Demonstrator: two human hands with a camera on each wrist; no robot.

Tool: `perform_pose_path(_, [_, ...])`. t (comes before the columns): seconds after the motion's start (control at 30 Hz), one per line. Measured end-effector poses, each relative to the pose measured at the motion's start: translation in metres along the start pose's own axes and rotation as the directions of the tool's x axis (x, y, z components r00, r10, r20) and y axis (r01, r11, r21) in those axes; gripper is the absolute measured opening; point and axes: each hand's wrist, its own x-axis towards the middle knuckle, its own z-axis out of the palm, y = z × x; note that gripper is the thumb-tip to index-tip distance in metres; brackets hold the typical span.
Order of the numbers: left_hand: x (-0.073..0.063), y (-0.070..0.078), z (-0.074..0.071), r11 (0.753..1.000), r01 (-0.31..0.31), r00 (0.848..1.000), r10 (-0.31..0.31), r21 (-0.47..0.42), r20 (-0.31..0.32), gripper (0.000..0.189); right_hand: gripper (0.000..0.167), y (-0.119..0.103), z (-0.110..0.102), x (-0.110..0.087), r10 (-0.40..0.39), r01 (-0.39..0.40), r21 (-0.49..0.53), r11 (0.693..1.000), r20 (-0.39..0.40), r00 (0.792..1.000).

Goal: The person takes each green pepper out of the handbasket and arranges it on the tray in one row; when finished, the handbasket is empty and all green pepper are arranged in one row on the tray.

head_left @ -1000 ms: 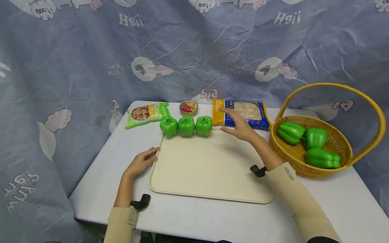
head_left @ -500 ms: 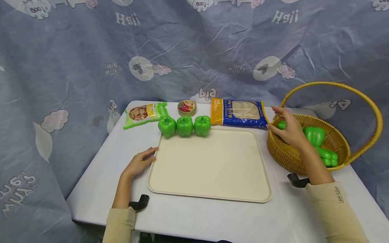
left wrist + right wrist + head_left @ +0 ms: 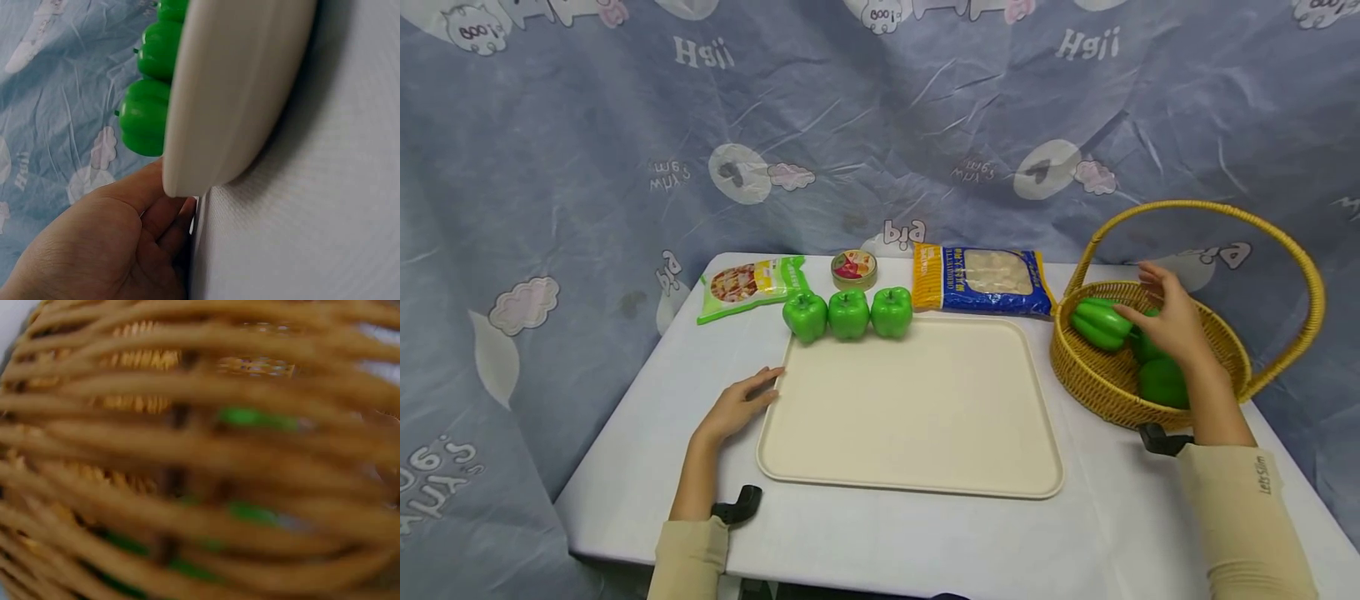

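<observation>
My right hand point(image 3: 1174, 323) is over the wicker basket point(image 3: 1093, 387), thumb and fingers spread apart above the green bell peppers inside. One bell pepper point(image 3: 1099, 325) lies left of the thumb; others are partly hidden below the hand and wrist. In the right wrist view, the woven basket wall point(image 3: 206, 450) fills the picture, with green showing through its gaps. My left hand point(image 3: 733, 410) rests at the left edge of the cream tray point(image 3: 910, 408), fingertips right at the rim. Three more green bell peppers point(image 3: 848, 315) stand in a row along the tray's far edge.
Behind the row lie a green snack bag point(image 3: 752, 285), a small round tin point(image 3: 853, 268) and a blue and yellow pasta bag point(image 3: 985, 279). The basket's tall handle point(image 3: 1217, 207) arches over its right side. A grey-blue printed curtain point(image 3: 880, 125) hangs behind the white table.
My right hand has moved right, from over the pasta bag across the basket's left rim to above the peppers inside. The left hand has stayed at the tray edge.
</observation>
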Motion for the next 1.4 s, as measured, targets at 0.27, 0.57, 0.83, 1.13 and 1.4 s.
perform_pose_path(0.27, [-0.001, 0.002, 0.001, 1.0, 0.004, 1.0, -0.004, -0.006, -0.003, 0.046, 0.092, -0.027, -0.008, -0.018, 0.132, -0.12, -0.091, 0.989, 0.145, 0.981])
perform_pose_path(0.57, [0.001, 0.002, 0.001, 1.0, 0.015, 1.0, -0.015, -0.019, 0.002, 0.045, 0.097, -0.02, -0.007, -0.013, 0.166, -0.099, -0.255, 0.962, 0.256, 0.952])
perform_pose_path(0.83, [0.0, 0.001, 0.001, 0.999, 0.004, 1.0, -0.004, -0.032, -0.003, 0.046, 0.088, -0.018, -0.003, -0.01, 0.101, 0.013, -0.326, 0.945, 0.33, 0.938])
perform_pose_path(1.13, [-0.002, 0.005, 0.0, 0.999, 0.006, 1.0, -0.006, -0.041, 0.001, 0.047, 0.087, -0.016, 0.0, -0.009, 0.082, 0.061, -0.365, 0.929, 0.365, 0.927])
perform_pose_path(1.4, [-0.005, 0.01, 0.0, 0.999, -0.014, 1.0, 0.014, -0.051, -0.008, 0.046, 0.084, -0.016, 0.0, -0.009, 0.107, 0.032, -0.36, 0.932, 0.358, 0.928])
